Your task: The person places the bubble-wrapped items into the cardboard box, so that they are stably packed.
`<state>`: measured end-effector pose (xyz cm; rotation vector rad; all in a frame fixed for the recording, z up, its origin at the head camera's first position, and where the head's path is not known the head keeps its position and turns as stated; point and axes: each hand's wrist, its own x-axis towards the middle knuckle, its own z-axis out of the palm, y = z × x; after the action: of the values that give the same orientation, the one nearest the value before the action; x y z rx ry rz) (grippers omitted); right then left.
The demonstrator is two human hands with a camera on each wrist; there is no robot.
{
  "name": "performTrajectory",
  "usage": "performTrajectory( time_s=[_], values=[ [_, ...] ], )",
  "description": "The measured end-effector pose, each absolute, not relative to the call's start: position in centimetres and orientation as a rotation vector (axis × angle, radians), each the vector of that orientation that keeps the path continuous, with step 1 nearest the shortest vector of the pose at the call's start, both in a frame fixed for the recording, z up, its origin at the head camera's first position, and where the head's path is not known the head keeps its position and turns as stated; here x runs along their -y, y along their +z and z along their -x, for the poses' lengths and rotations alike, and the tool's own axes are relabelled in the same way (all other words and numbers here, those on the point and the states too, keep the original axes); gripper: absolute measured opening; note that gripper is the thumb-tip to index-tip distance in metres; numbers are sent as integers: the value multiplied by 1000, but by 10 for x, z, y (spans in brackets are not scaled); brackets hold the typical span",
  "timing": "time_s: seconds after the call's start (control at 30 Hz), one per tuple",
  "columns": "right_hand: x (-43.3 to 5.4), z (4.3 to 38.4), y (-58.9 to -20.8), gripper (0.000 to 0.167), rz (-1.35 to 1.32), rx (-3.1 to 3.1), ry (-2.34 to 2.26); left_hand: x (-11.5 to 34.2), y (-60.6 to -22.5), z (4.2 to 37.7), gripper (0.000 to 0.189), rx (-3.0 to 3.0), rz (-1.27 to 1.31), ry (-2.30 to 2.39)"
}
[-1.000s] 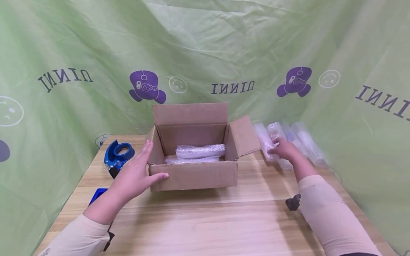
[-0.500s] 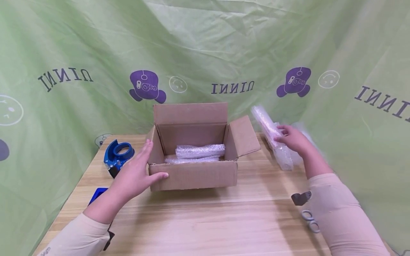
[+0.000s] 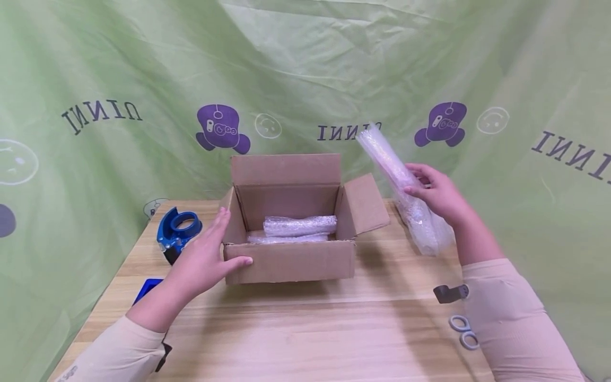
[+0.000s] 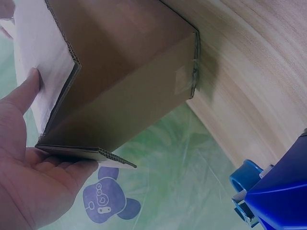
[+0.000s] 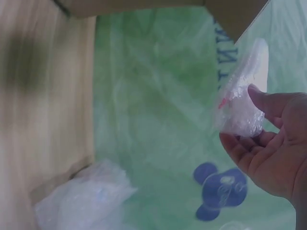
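Observation:
An open cardboard box (image 3: 289, 262) stands mid-table. My left hand (image 3: 200, 265) rests against its front left corner, straight fingers along the left flap and thumb on the front; in the left wrist view the same hand (image 4: 36, 177) spans the two flaps (image 4: 48, 62). My right hand (image 3: 436, 193) pinches a long bubble-wrapped roll (image 3: 389, 156), raised and tilted right of the box. Red shows through this roll (image 5: 242, 96) in the right wrist view. Inside the box lie two bubble-wrapped rolls (image 3: 299, 225), the nearer partly hidden by the front wall.
More bubble-wrapped pieces (image 3: 425, 233) lie on the table at the right. A blue tape dispenser (image 3: 183, 225) sits left of the box, with a blue object (image 3: 147, 289) nearer, partly behind the left forearm. Scissors (image 3: 463, 331) lie by the right sleeve. A green curtain hangs behind.
My right hand has lifted one bubble-wrapped roll up off the pile, its far end swinging up and left. The scissors have come into view. My left hand stays at the box corner.

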<state>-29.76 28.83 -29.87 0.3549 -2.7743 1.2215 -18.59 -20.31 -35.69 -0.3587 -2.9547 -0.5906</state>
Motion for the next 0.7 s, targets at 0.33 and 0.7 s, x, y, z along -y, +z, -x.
performTrajectory(
  time_s=[0.33, 0.7],
  values=[
    [-241, 289, -263, 54, -670, 2675, 1114, 204, -357, 186, 116, 2954, 361, -588],
    [-194, 293, -251, 56, -918, 2685, 856, 204, -358, 187, 117, 2954, 364, -588]
  ],
)
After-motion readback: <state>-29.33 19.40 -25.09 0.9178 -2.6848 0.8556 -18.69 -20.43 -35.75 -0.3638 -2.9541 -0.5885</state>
